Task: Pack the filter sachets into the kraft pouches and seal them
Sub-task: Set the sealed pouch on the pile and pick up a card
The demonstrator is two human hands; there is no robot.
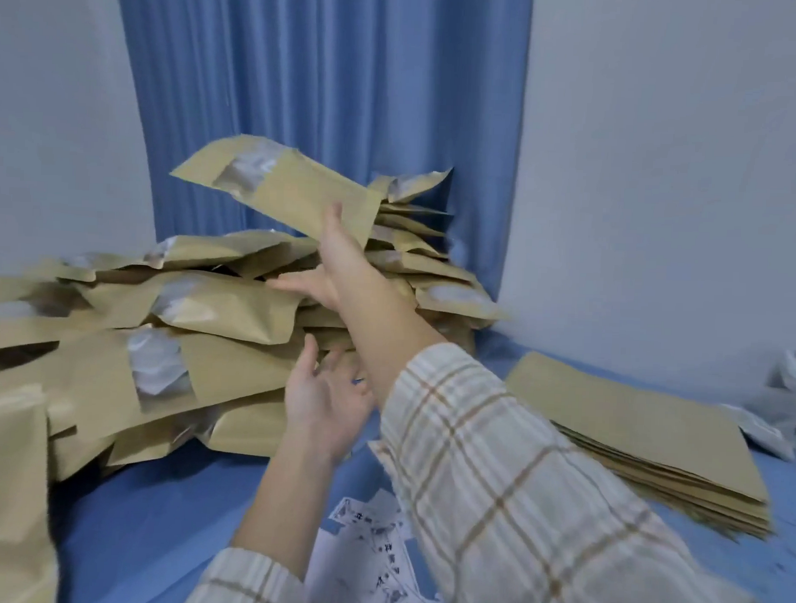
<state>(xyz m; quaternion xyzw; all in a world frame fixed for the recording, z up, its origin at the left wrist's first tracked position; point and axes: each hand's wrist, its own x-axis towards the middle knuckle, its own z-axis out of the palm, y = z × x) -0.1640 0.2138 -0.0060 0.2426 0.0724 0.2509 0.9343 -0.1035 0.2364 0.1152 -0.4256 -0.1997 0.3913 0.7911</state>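
A filled kraft pouch (278,186) with a clear window hangs tilted above a big pile of filled kraft pouches (169,338). My right hand (329,272) reaches out over the pile with its fingers straight. Its raised thumb lies against the pouch's near edge, and no finger curls round the pouch. My left hand (325,402) hovers lower, beside the pile's front, palm up, fingers relaxed and holding nothing. A stack of flat empty kraft pouches (630,440) lies on the right. White filter sachets (785,405) lie at the far right edge.
Everything sits on a blue sheet (163,509). A blue curtain (331,96) hangs behind the pile, with pale walls on both sides. White printed paper sheets (378,553) lie near me between my arms. More kraft pouches (6,490) crowd the left edge.
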